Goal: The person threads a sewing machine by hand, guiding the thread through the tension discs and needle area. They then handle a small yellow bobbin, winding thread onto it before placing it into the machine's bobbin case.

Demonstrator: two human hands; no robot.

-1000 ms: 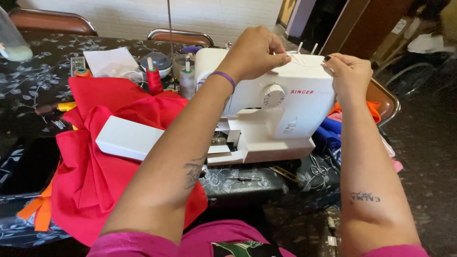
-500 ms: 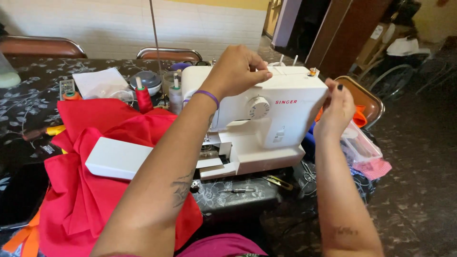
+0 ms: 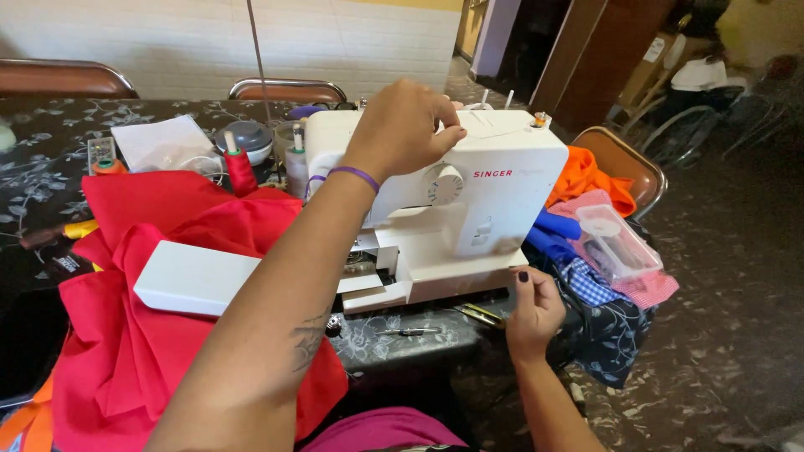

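Note:
A white sewing machine (image 3: 469, 209) stands on a dark flowered table (image 3: 50, 167). My left hand (image 3: 406, 125) rests on the machine's top, fingers pinched on a thin thread near the upper thread guides. My right hand (image 3: 532, 310) is low at the table's front edge, below the machine's right end, fingers curled with nothing seen in them; small metal scissors (image 3: 477, 314) lie just to its left. Red fabric (image 3: 159, 276) is piled to the machine's left, with a white detached machine cover (image 3: 197, 280) lying on it.
A red thread spool (image 3: 240, 167), a grey lidded bowl (image 3: 247, 138), white paper (image 3: 163, 142) and a small screwdriver (image 3: 406, 332) are on the table. Orange, blue and checked cloth with a clear plastic box (image 3: 620, 243) lie on a chair at right. Chairs stand behind the table.
My right hand dropped from the machine's top right corner down to the table's front edge. My left hand stayed on the machine's top. The view shifted slightly to the right.

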